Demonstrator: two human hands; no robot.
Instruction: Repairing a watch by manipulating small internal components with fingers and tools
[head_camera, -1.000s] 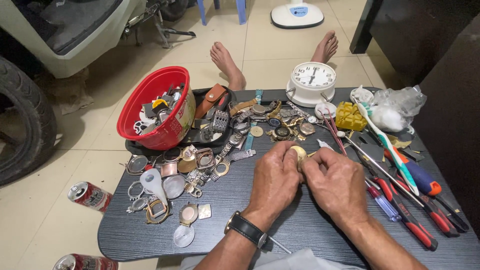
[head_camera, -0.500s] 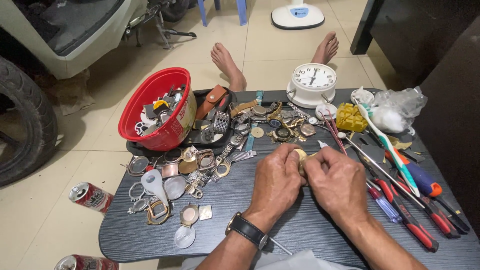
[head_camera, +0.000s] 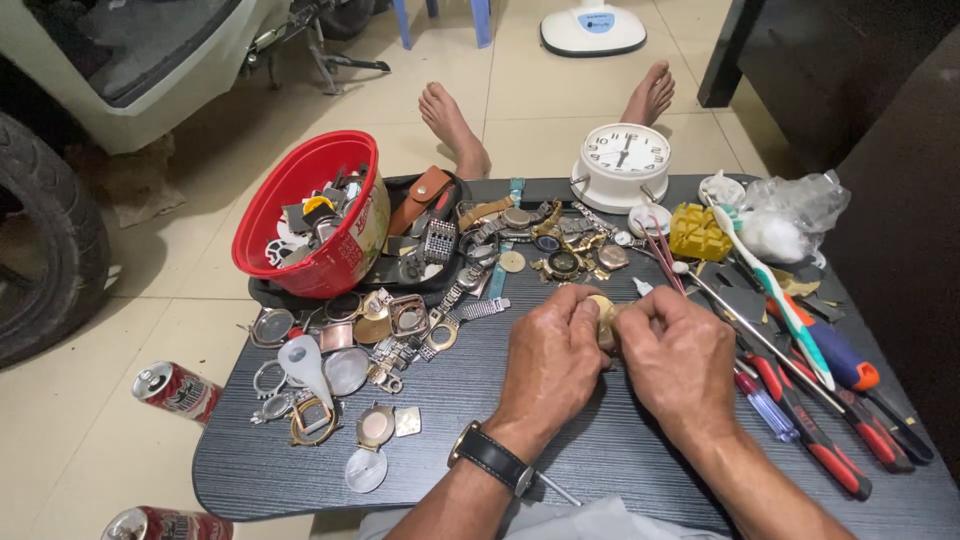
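Note:
Both my hands meet over the middle of a low dark table (head_camera: 440, 440). My left hand (head_camera: 552, 358), with a black-strapped wristwatch (head_camera: 492, 458) on its wrist, pinches a small round gold-coloured watch case (head_camera: 603, 308) from the left. My right hand (head_camera: 680, 358) closes on the same case from the right, fingertips touching it. Most of the case is hidden by my fingers.
A red bowl (head_camera: 318, 212) of watch parts stands at the back left. Loose watches and bands (head_camera: 530, 235) and case parts (head_camera: 340, 345) lie around it. A white clock (head_camera: 625, 160) stands behind. Screwdrivers and pliers (head_camera: 810, 400), a toothbrush (head_camera: 775, 290). Drink cans (head_camera: 178, 390) on the floor.
My hands have stayed together on the gold case, with only small finger shifts. Nothing else on the table has moved.

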